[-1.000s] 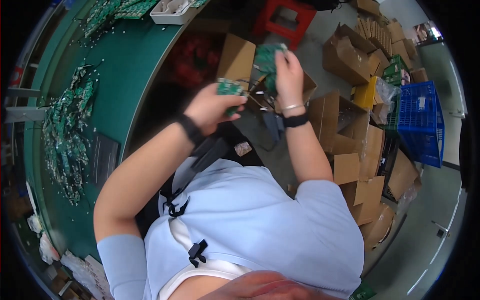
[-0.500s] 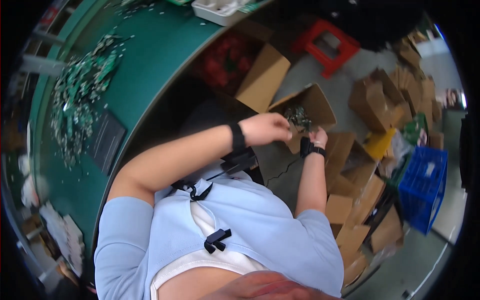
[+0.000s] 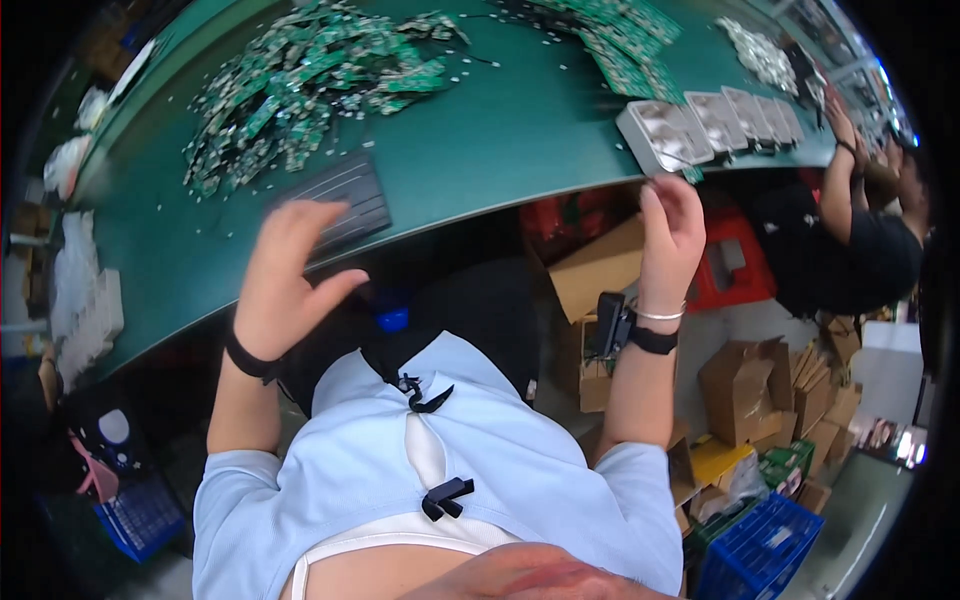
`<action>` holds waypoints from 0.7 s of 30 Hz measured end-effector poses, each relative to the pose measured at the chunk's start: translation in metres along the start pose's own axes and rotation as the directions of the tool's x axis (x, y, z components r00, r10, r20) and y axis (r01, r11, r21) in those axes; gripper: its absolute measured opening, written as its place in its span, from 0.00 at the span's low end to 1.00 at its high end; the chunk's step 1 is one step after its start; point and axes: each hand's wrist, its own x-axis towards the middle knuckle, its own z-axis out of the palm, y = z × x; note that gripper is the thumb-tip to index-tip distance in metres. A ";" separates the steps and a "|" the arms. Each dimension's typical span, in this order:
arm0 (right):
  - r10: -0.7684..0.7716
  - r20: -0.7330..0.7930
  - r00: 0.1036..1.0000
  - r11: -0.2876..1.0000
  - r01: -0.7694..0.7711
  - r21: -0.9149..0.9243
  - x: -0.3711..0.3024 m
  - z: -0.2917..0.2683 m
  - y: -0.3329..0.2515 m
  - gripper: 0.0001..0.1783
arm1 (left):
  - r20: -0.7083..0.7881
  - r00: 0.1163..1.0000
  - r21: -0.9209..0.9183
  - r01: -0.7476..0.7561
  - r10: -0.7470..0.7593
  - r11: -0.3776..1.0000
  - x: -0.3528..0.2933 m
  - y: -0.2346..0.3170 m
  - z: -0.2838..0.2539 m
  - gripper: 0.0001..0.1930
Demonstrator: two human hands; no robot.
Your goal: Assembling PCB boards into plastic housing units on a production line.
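My left hand [image 3: 295,275] is open, thumb spread from the fingers, over the near edge of the green-topped workbench [image 3: 480,130]. It holds nothing visible and partly covers a dark flat panel with pale lines [image 3: 350,195]. My right hand [image 3: 672,240] is raised at the bench edge, just below a white compartmented tray [image 3: 660,135]. Its fingers bend loosely, apart from the thumb, and nothing shows in them. A large heap of small green circuit boards [image 3: 310,75] lies beyond my left hand. Larger green circuit board panels [image 3: 625,45] lie farther right.
Several more trays [image 3: 735,115] line the bench edge at right, near a pile of small white parts [image 3: 760,55]. Another person [image 3: 850,230] is at the far right. Below are a red stool [image 3: 735,265], cardboard boxes [image 3: 745,390] and a blue crate [image 3: 760,550].
My body has turned left toward the bench. Both hands have left the cardboard box holding small boards; the left is now over the bench edge, the right near the trays.
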 end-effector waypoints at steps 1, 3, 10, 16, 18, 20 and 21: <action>-0.004 0.021 1.000 1.000 0.004 0.006 0.016 0.020 -0.023 0.12 | -0.072 0.997 0.166 0.013 -0.001 0.986 -0.006 -0.008 -0.009 0.36; 0.025 0.484 0.875 0.937 0.148 -0.317 0.047 0.060 -0.053 0.12 | -0.157 0.988 0.329 0.061 -0.009 0.942 -0.019 -0.025 -0.021 0.39; 0.061 0.692 0.719 0.490 0.582 -0.649 0.129 0.166 -0.039 0.24 | -0.103 0.982 0.274 0.182 -0.159 0.944 -0.029 -0.065 -0.026 0.53; -0.076 0.729 0.680 0.619 0.605 -0.500 0.165 0.188 0.007 0.55 | -0.052 0.990 0.230 0.139 -0.130 0.963 -0.021 -0.085 -0.031 0.54; -0.186 0.777 0.602 0.662 0.661 -0.354 0.159 0.201 0.002 0.63 | -0.025 0.996 0.247 0.090 -0.087 0.965 -0.018 -0.085 -0.033 0.54; -0.046 0.825 0.563 0.513 0.722 -0.464 0.149 0.221 0.002 0.74 | -0.034 0.995 0.240 0.100 -0.095 0.965 -0.020 -0.086 -0.035 0.55; 0.025 0.837 0.547 0.428 0.751 -0.503 0.146 0.232 0.001 0.79 | -0.039 0.994 0.232 0.106 -0.099 0.967 -0.021 -0.086 -0.036 0.56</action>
